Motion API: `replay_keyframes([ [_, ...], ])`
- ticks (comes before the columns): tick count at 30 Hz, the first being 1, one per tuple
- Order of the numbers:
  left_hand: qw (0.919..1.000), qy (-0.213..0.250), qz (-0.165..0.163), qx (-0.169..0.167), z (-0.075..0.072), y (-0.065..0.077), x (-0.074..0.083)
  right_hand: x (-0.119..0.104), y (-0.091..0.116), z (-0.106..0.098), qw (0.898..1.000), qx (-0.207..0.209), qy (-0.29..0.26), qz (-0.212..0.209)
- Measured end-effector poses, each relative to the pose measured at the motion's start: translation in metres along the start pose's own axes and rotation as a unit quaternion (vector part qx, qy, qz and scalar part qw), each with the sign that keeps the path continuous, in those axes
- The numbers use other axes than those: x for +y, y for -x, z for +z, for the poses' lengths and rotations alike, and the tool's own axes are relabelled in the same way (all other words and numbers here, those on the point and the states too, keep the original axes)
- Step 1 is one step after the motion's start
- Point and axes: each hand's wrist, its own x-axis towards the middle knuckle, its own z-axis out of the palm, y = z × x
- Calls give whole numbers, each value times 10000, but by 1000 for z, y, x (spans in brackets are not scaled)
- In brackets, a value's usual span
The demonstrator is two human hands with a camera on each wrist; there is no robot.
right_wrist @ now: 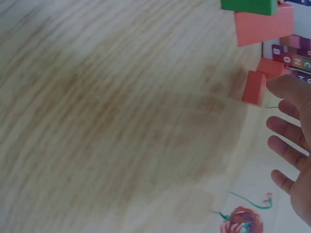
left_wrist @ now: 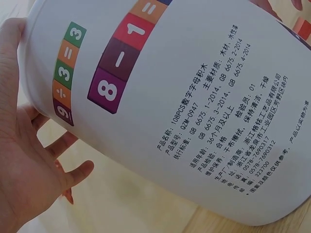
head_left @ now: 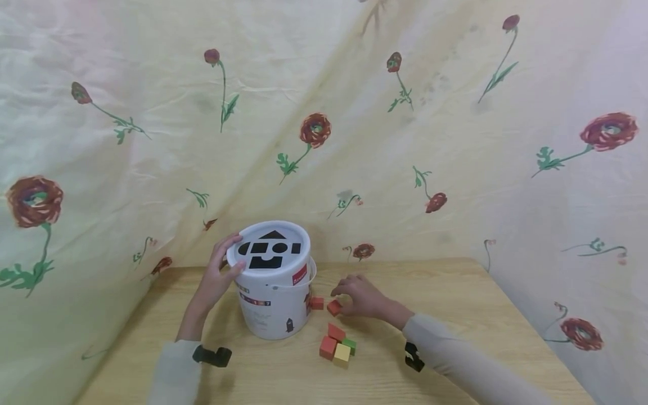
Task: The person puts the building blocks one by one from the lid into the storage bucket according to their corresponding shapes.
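Observation:
A white bucket (head_left: 273, 306) with a shape-sorter lid (head_left: 258, 230) stands upright on the table. My left hand (head_left: 219, 275) rests on the left of its rim, thumb at the lid's edge. In the left wrist view the other fingers (left_wrist: 73, 174) are spread beside the bucket wall. My right hand (head_left: 361, 298) is at a small red block (head_left: 334, 307), its thumb overlapping the red blocks in the right wrist view and the other fingers spread apart. Another red block (head_left: 317, 304) lies against the bucket's right side.
In front of these lie a red triangular block (head_left: 336, 332), a red cube (head_left: 328, 347), a yellow block (head_left: 342, 355) and a green block (head_left: 350, 345), close together on the wooden table (head_left: 445, 315). A flowered cloth (head_left: 354, 169) hangs behind and at both sides.

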Motion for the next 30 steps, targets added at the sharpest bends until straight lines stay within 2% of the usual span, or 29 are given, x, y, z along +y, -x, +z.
replay_keyframes([
  [7,10000,60,-45,30,1,1,2,4,0,8,9996,-143,-61,214],
  [30,9998,210,-24,67,2,0,-3,12,2,25,9986,-146,-163,472],
])
